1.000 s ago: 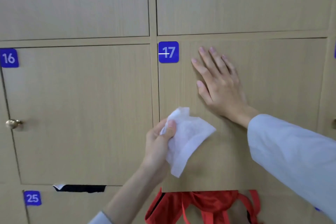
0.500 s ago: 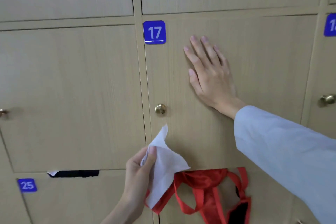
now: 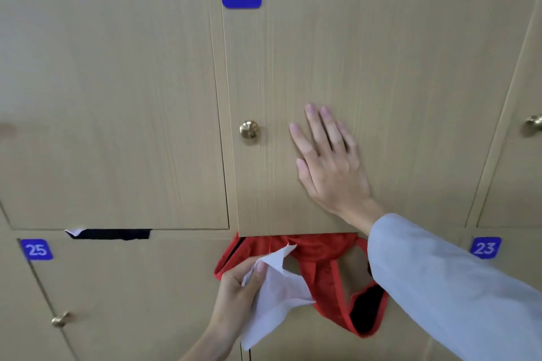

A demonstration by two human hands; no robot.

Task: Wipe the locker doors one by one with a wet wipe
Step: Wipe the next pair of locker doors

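Currently, step: wiping door 17 [image 3: 381, 67], judged midway.
Right hand [image 3: 331, 164]: fingers straight, flat on the door, likely bracing it closed; holds nothing.
Left hand [image 3: 237, 287]: pinches the wet wipe [image 3: 278, 296] between thumb and fingers, below the door's bottom edge, off the wood.
Red bag [image 3: 322, 255]: hangs out under the door, probably why it needs bracing.
Knob [image 3: 249, 129]: left of the right hand.

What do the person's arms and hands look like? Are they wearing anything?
Both hands are bare, with no gloves, rings or watch to see. The right hand comes out of a long, loose, pale blue-grey sleeve that ends at the wrist. The left hand shows a bare forearm, with no sleeve in view.
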